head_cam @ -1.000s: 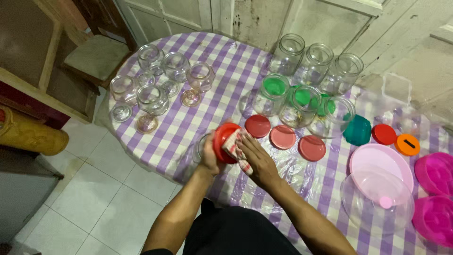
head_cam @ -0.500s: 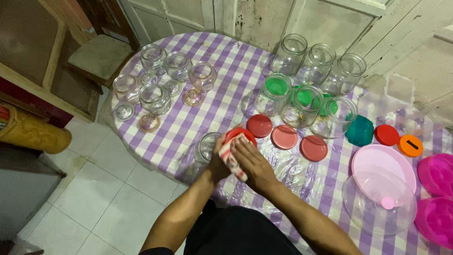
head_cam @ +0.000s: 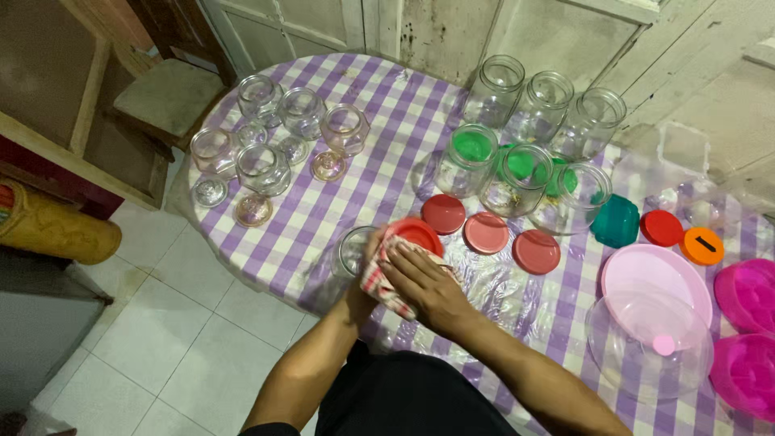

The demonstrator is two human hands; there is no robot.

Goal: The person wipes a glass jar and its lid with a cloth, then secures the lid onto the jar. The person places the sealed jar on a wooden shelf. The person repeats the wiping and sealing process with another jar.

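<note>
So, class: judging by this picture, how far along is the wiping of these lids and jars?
Looks done: three red lids lie flat in a row. In hand: the right hand rubs a checked cloth on a red lid that the left hand steadies. Left: perhaps the open jars behind.

**Red lid under the cloth at the table's near edge**

We see the right hand (head_cam: pixel 420 282) pressing a red-checked cloth (head_cam: pixel 386 284) against a red lid (head_cam: pixel 416 234), while the left hand (head_cam: pixel 363 278) grips the lid from below, mostly hidden. An open glass jar (head_cam: pixel 351 252) stands just beside them on the purple checked table (head_cam: pixel 379 121). Three more red lids (head_cam: pixel 487 232) lie in a row to the right, near green-lidded jars (head_cam: pixel 468 157).
</note>
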